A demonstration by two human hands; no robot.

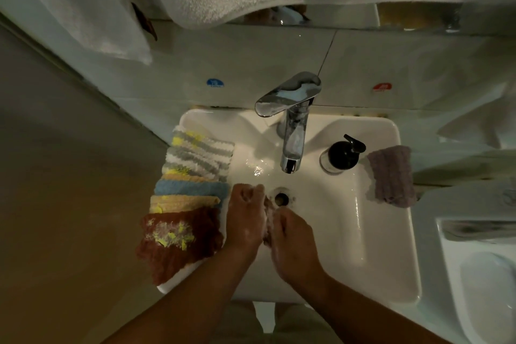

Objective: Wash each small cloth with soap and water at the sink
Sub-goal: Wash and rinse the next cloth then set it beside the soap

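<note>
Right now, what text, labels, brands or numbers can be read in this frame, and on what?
Nothing reads clearly.
Blue round sticker on the wall left of the faucet: white marks, too blurred to read.
Red sticker on the wall right of the faucet: too blurred to read.
Soap dispenser: no label visible.

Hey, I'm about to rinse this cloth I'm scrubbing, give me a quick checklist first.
1. Grip on cloth by left hand and right hand, over the basin: ok.
2. Lather on cloth and hands: ok.
3. Water running from tap: cannot tell, no clear stream shows.
4. Is the drain uncovered: ok.
5. Is the soap pump upright on the right rim: ok.
6. Is the pile of cloths on the left rim secure: cannot tell, brown cloth overhangs the edge.
</note>
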